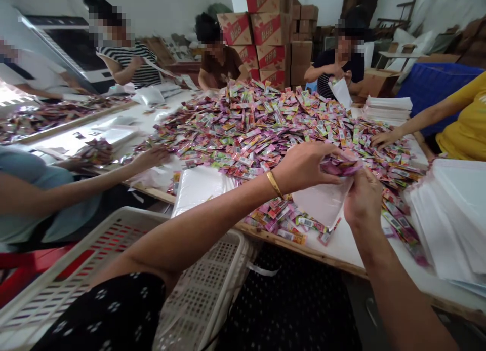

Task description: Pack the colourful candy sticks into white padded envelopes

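Observation:
My left hand (307,166), with a gold bracelet at the wrist, is closed round a bunch of small pink snack packets (339,166). The bunch is at the mouth of a clear white plastic bag (322,203), which hangs tilted below my hands. My right hand (363,196) pinches the bag's upper right edge; its fingertips are partly hidden. Beneath and behind both hands, a large heap of the same packets (246,123) covers the table, with some loose ones near the wooden front edge.
White bags are stacked at the right (448,214), and another pile (201,186) lies left of my forearm. A white plastic crate (125,234) stands below on the left. Co-workers' hands reach in at the left (154,158) and right (385,137). Cartons (271,32) stand behind.

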`<state>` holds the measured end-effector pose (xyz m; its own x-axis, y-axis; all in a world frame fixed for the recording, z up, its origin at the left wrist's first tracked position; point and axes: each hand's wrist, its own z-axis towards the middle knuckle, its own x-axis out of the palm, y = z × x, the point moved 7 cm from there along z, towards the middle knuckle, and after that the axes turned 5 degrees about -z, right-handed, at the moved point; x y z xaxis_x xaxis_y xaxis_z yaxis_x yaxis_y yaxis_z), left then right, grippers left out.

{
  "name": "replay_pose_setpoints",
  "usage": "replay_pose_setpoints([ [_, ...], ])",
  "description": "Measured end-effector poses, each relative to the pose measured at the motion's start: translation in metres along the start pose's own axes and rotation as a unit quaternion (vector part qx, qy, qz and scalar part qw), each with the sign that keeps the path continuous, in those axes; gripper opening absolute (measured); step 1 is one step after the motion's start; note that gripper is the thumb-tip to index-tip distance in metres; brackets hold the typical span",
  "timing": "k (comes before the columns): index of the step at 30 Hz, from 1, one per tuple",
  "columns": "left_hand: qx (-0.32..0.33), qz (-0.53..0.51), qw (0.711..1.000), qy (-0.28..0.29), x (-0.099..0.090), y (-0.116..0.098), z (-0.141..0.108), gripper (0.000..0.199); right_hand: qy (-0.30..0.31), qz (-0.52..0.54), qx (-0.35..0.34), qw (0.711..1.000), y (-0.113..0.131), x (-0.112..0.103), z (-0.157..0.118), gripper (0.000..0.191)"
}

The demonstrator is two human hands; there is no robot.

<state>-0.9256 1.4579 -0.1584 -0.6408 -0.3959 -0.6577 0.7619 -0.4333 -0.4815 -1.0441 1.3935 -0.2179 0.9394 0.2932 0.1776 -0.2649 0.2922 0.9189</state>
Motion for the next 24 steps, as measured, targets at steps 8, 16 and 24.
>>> replay_pose_setpoints([
  [8, 0.005, -0.001, 0.999, 0.034, 0.005, 0.007, 0.018, 0.018, 0.008, 0.005, 0.008, 1.0, 0.011, -0.002, 0.0, 0.026],
  [16, 0.031, 0.023, 0.989, 0.145, 0.028, -0.01, 0.013, 0.015, 0.004, -0.02, -0.007, 1.0, 0.007, -0.007, -0.014, 0.028],
  [24, 0.0, 0.033, 0.992, 0.122, 0.008, -0.005, 0.008, 0.021, 0.021, 0.01, -0.004, 1.0, 0.02, -0.002, -0.014, 0.031],
])
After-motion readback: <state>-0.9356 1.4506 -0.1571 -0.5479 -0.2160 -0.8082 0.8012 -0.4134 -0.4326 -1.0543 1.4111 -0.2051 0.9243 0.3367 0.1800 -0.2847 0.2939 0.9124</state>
